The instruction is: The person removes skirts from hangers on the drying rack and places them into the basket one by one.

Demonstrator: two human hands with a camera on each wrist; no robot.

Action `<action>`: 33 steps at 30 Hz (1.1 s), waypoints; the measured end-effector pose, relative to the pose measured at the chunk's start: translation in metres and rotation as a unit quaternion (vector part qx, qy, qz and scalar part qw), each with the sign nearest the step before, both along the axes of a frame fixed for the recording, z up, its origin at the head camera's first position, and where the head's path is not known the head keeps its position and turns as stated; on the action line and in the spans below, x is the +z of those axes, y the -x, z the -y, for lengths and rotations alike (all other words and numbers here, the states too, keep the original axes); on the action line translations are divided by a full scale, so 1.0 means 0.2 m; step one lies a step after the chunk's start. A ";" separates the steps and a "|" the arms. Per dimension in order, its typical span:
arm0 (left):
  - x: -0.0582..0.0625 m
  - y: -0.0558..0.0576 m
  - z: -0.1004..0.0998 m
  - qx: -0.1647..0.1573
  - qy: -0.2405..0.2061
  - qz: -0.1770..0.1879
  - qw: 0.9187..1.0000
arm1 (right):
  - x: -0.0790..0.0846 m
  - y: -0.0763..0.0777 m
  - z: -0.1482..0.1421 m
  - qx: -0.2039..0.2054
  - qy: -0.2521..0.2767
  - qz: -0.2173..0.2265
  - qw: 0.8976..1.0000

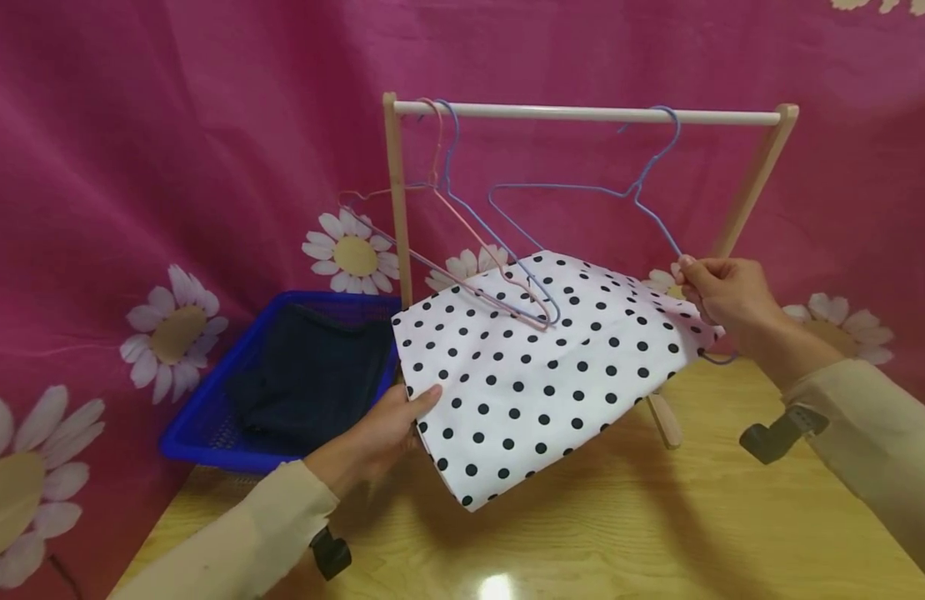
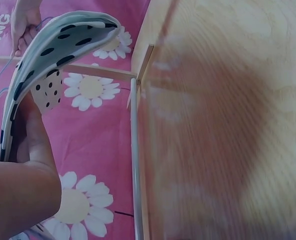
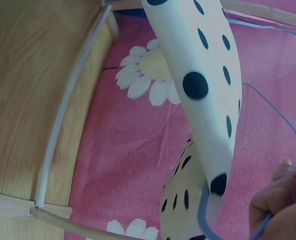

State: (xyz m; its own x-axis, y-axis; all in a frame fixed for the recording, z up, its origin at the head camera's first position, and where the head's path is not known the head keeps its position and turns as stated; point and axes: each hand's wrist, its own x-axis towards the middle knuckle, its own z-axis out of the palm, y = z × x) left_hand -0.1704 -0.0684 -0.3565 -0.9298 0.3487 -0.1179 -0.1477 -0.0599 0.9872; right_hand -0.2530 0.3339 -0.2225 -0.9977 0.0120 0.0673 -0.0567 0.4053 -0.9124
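A white cloth with black polka dots [image 1: 522, 375] lies folded over the lower bar of a blue wire hanger [image 1: 560, 186], whose hook hangs on the rod. My left hand [image 1: 387, 425] pinches the cloth's left edge, thumb on top; in the left wrist view the folded layers pass between thumb and fingers. My right hand [image 1: 728, 292] grips the hanger's right shoulder wire. Beside that hand [image 3: 283, 205], the right wrist view shows the hanger's bent end coming out from under the cloth. Most of the lower bar is hidden by the fabric.
A pink hanger [image 1: 470, 230] and a second blue hanger hang at the rod's left end, overlapping the cloth in the head view. The wooden rack has a white rod [image 1: 552, 111]. At left, a blue basket [image 1: 200, 417] holds dark clothing [image 1: 312, 375]. A flowered curtain hangs behind.
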 end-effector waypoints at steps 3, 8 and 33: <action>0.01 0.00 0.02 0.008 0.010 -0.004 1.000 | 0.00 0.00 0.00 -0.005 -0.006 -0.011 1.000; 0.03 0.00 0.05 0.003 0.008 -0.009 1.000 | 0.00 0.00 0.00 -0.006 -0.013 -0.025 1.000; 0.05 0.01 0.14 -0.005 0.038 -0.007 0.999 | -0.01 0.01 -0.03 -0.019 -0.015 -0.021 0.999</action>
State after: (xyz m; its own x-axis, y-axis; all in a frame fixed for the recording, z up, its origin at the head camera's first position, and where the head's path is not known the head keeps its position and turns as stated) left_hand -0.1716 -0.0962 -0.3460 -0.9280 0.3489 -0.1310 -0.1333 0.0174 0.9909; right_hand -0.2542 0.3393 -0.2245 -0.9928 0.0471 0.1098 -0.0786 0.4345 -0.8972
